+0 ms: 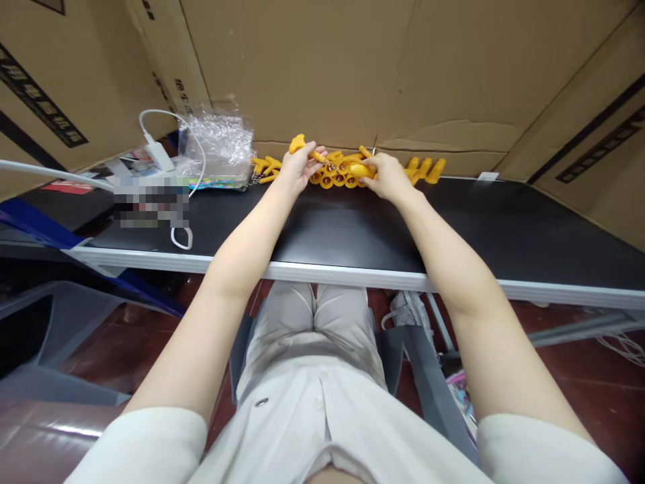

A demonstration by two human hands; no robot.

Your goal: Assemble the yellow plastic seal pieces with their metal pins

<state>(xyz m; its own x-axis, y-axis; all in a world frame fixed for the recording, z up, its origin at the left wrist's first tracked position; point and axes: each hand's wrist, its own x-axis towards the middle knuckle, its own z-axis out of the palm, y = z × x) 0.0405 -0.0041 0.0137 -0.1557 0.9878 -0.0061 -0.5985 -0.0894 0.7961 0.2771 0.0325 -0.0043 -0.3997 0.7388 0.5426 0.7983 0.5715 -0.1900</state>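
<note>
Both hands (342,171) on yellow parts (338,173) betw. them; grip unclear.

Bright, even overhead light with soft shadows under the table (453,222). Wide-angle bending curves the edges. One patch at left is pixelated; the rest is sharp.

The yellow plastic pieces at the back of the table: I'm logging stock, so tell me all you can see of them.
The yellow plastic pieces are small, glossy and orange-yellow, with round cup-like ends and narrow stems. They lie bunched in a row on the black table, against the cardboard wall. The left hand lifts one; the right hand grips another.
</note>
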